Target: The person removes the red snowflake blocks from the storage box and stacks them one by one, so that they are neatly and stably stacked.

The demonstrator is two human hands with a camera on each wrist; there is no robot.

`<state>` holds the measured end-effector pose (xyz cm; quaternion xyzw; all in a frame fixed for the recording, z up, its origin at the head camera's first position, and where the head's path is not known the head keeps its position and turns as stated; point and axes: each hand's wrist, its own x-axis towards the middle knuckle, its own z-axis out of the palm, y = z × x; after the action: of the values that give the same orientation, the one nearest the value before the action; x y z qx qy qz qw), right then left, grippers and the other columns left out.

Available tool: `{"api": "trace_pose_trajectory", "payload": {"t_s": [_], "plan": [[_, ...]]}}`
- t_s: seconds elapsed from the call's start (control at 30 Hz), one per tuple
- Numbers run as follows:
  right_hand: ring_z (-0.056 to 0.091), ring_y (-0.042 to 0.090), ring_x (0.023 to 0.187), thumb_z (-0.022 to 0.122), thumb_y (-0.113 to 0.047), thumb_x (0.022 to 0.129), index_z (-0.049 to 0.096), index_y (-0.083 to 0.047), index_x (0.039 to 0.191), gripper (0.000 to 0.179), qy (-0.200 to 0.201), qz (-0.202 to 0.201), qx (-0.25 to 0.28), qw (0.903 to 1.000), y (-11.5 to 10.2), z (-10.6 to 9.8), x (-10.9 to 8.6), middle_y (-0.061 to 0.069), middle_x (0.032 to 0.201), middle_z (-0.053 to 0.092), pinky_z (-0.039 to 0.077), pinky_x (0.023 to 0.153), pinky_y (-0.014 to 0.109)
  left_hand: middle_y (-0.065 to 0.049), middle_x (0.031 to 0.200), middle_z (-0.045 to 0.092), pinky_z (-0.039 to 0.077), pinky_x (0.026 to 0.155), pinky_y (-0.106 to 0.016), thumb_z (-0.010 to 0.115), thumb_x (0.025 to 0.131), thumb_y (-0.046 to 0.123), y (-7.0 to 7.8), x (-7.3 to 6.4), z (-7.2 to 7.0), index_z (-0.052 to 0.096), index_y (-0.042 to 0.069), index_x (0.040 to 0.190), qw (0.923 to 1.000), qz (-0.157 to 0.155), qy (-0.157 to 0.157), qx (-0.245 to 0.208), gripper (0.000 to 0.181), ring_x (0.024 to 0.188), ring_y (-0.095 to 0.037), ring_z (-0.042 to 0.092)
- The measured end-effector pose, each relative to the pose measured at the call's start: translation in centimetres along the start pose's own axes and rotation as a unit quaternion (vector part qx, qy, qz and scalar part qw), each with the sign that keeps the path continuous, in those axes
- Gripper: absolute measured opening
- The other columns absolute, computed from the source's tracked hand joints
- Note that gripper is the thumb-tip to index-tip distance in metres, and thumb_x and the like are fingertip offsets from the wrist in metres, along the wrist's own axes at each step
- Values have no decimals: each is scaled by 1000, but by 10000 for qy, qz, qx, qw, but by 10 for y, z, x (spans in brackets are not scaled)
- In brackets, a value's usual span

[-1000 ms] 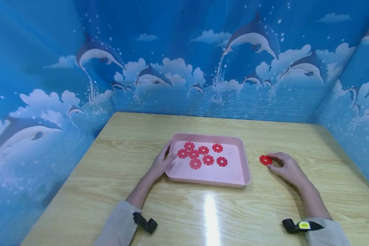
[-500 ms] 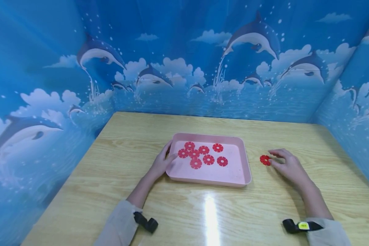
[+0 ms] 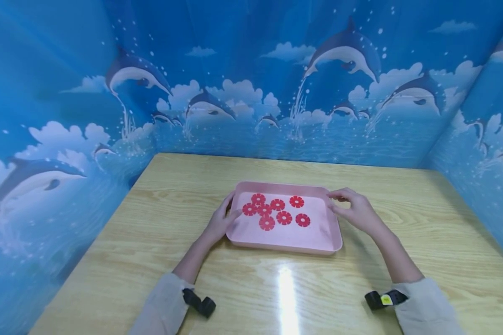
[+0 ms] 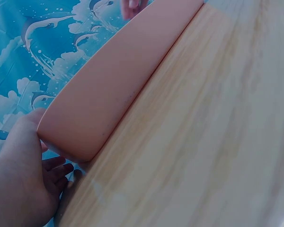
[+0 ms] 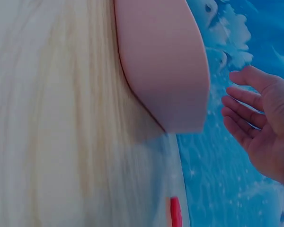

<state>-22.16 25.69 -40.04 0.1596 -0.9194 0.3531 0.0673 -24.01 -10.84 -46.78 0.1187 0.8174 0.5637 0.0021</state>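
A shallow pink tray (image 3: 282, 248) lies on the table, holding several red notched building discs (image 3: 284, 217). My left hand (image 3: 219, 224) grips its left end, thumb over the rim and fingers along the outside, as the left wrist view shows (image 4: 23, 175). At the tray's right end my right hand (image 3: 358, 211) hovers near the rim, thumb and fingers apart. Nothing shows between those fingers in the right wrist view, where the hand (image 5: 270, 123) is above the table. There, a red piece (image 5: 176, 212) sits on the table behind the tray corner; the hand hides that spot in the head view.
The wood-grain table (image 3: 151, 260) extends around the tray. A blue dolphin-print curtain (image 3: 251, 93) closes off the back and both sides. Each sleeve carries a black strap (image 3: 199, 302) with a small camera.
My right hand has released the red disc beside the tray and moved left to the tray's right rim. My left hand has stayed on the tray.
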Motion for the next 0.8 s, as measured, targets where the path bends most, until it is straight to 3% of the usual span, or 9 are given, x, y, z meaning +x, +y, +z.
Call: {"api": "trace_pose_trajectory", "payload": {"t_s": [0.23,0.3,0.47,0.67,0.8], "plan": [[53,33,101,65,-15,86,60,2,115,34,-469,235,89,9986,-16,28,28,18,109,58,47,86,46,-15,145,30,22,107,-40,57,92,21,0,0,-1,25,8,145,10000,11,-1,-70,63,130,-30,29],[53,31,100,66,-14,85,60,2,115,34,-514,305,112,9982,-16,35,34,17,109,58,47,85,45,-17,144,29,22,107,-40,56,92,19,12,-4,-3,25,5,145,9999,5,-49,-101,62,130,-31,28],[53,29,98,66,-10,84,63,0,112,31,-464,428,286,9976,-15,53,44,15,110,58,48,85,42,-21,144,27,20,108,-41,54,93,12,40,-15,-7,23,-2,143,9997,-9,-192,-137,60,131,-34,26],[56,22,88,71,-14,80,67,-6,106,27,-226,491,-129,9985,-12,69,52,8,105,62,51,77,36,-20,144,27,18,108,-40,54,93,12,42,-16,-8,23,-1,143,9998,-37,-182,-121,60,131,-32,26],[55,23,94,72,-16,79,67,-8,106,28,-127,592,-299,9977,-9,75,55,8,106,62,48,84,39,-20,145,26,18,108,-40,53,93,12,43,-16,-8,22,-2,143,9998,-88,-181,-86,60,132,-32,25]]}}
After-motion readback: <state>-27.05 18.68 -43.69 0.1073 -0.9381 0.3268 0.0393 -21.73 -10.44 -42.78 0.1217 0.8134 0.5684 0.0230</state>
